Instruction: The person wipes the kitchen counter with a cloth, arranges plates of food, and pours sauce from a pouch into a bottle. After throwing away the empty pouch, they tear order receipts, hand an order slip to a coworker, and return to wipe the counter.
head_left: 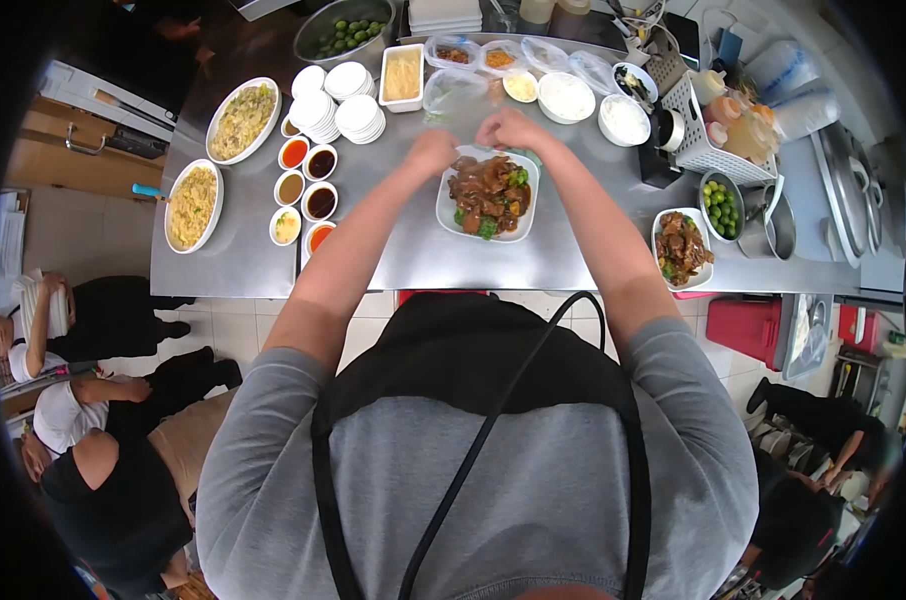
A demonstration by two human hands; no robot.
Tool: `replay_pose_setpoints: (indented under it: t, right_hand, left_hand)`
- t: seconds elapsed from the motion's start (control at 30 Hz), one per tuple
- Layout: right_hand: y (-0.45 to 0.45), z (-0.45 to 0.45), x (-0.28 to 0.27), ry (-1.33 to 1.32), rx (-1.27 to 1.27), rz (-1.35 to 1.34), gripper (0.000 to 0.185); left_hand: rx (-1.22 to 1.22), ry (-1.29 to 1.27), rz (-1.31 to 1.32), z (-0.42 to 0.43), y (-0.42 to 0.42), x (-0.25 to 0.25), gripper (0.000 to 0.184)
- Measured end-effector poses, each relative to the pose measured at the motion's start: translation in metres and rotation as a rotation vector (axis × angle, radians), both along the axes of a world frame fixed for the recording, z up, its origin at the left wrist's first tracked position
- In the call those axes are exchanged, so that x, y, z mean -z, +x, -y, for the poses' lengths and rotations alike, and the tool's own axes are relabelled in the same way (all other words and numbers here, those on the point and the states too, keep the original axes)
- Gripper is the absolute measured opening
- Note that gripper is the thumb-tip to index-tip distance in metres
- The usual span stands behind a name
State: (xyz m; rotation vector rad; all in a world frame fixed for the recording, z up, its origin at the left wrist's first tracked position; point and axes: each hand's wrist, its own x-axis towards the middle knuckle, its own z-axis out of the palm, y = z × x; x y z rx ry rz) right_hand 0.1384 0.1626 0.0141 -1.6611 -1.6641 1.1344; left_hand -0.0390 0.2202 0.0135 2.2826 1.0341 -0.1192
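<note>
A white square bowl (448, 215) of meat in brown sauce with broccoli stands on the steel counter in front of me. My left hand (433, 151) is at the bowl's far left corner, its fingers curled closed. Just beyond the far rim, my right hand (510, 130) is closed with the fingers bent down. What either hand pinches, if anything, is too small to make out. A crumpled clear plastic bag (455, 92) lies just past the hands. Some greenish material (526, 156) shows under my right wrist.
Small sauce cups (320, 203), stacked white lids (358, 118) and two oval dishes of fried rice (193, 206) stand left. Rice bowls (566, 98), another meat bowl (682, 249), a basin of green limes (721, 207) and a white basket (723, 140) are right. Other people stand on both sides.
</note>
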Motion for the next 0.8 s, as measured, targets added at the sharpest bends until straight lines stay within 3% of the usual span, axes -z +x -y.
replay_pose_setpoints:
  t: [0.17, 0.23, 0.4, 0.53, 0.63, 0.7, 0.73, 0.8]
  right_hand:
    - [-0.005, 0.01, -0.018, 0.14, -0.061, 0.253, 0.011]
    - [-0.002, 0.013, -0.022, 0.158, -0.063, 0.337, 0.012]
    - [0.026, 0.032, -0.033, -0.204, 0.063, 0.206, 0.01]
    - [0.049, 0.063, -0.034, -0.331, 0.062, 0.197, 0.008]
    - [0.049, 0.081, -0.044, -0.422, 0.086, 0.37, 0.008]
    - [0.041, 0.08, -0.032, -0.158, 0.332, 0.3, 0.008]
    - [0.031, 0.079, -0.023, -0.161, 0.341, 0.297, 0.008]
    - [0.008, 0.074, -0.011, 0.105, 0.483, 0.554, 0.01]
  left_hand:
    - [0.064, 0.218, 0.054, 0.001, -0.001, 0.01, 0.018]
    - [0.038, 0.196, 0.062, 0.004, -0.001, 0.006, 0.019]
    - [-0.007, 0.225, 0.097, 0.011, -0.002, 0.005, 0.019]
    - [0.003, 0.224, 0.129, 0.008, -0.005, 0.013, 0.02]
    - [0.003, 0.214, 0.148, 0.009, -0.009, 0.01, 0.019]
    - [0.009, 0.207, 0.149, 0.013, -0.011, 0.004, 0.018]
    - [-0.016, 0.166, 0.145, 0.014, -0.011, 0.002, 0.017]
    - [-0.033, 0.127, 0.143, 0.015, -0.011, 0.001, 0.017]
